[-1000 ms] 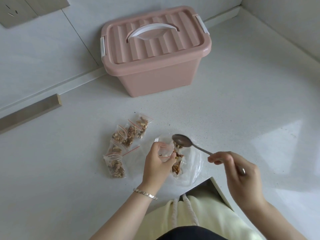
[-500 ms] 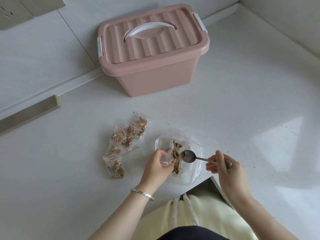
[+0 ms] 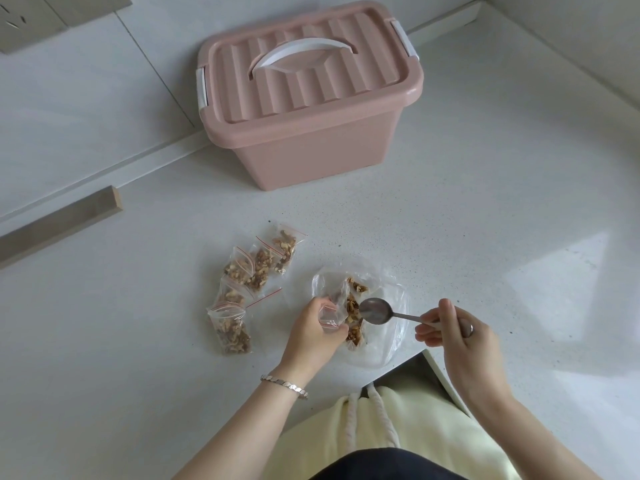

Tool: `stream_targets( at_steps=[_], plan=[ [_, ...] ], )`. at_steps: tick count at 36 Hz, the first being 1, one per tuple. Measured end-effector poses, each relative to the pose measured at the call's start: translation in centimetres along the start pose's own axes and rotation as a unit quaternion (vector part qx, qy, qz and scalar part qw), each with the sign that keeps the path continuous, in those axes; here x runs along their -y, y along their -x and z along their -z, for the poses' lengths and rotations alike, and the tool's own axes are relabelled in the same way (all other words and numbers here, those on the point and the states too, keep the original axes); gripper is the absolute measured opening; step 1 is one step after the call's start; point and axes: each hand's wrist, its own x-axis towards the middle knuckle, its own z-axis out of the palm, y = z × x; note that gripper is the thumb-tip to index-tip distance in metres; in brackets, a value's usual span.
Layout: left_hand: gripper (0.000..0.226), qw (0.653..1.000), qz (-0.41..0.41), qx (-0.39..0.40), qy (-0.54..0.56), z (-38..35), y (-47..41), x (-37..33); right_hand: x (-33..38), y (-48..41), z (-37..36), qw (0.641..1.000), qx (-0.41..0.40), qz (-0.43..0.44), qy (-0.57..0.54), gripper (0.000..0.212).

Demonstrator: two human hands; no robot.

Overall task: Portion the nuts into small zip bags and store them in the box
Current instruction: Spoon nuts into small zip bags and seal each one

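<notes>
Several filled zip bags (image 3: 242, 289) lie on the counter (image 3: 450, 220), and the box (image 3: 304, 98) sits behind them with its lid on. Left hand (image 3: 313, 327) pinches a small bag (image 3: 330, 315) beside the nuts (image 3: 353, 313), while the right hand (image 3: 450, 327) grips the spoon (image 3: 375, 310). If that floppy mouth folds over, the nuts probably spill.

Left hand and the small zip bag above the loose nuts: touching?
Touching. The head view shows the left hand pinching the small zip bag between thumb and fingers.
</notes>
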Motion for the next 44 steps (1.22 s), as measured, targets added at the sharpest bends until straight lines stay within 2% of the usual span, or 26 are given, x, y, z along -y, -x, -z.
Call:
stream_targets(
  at_steps=[9,16,21,26,31,40,42,44],
  plan=[
    [0.024,1.0,0.001,0.011,0.008,0.1,0.1,0.2,-1.1,-0.3,-2.0,0.999,0.04,0.013,0.034,0.033],
    [0.021,1.0,0.011,0.002,0.026,0.4,0.0,0.1,-2.8,-2.0,-2.1,0.988,0.072,-0.083,-0.106,0.038],
    [0.02,0.995,0.038,0.002,0.091,0.5,0.0,-0.4,-3.9,-2.9,-1.3,0.952,0.091,-0.2,-0.213,0.039],
    [0.02,0.997,0.036,-0.001,0.072,0.5,0.1,-0.4,-4.5,-3.4,-0.7,0.919,0.112,-0.247,-0.287,0.039],
    [0.023,0.999,0.008,-0.029,0.039,0.5,0.4,-0.4,-4.3,-3.4,0.3,0.915,0.119,-0.232,-0.307,0.039],
    [0.025,0.993,-0.08,-0.089,-0.019,0.4,0.9,-1.6,-0.7,-2.9,1.7,0.949,0.112,-0.139,-0.259,0.044],
    [0.025,0.991,-0.086,-0.097,-0.023,0.2,0.8,-1.9,0.6,-2.4,1.6,0.954,0.11,-0.11,-0.258,0.053],
    [0.027,0.991,-0.087,-0.1,-0.026,0.0,0.6,-2.2,1.7,-1.7,1.5,0.958,0.109,-0.075,-0.253,0.073]
  ],
)
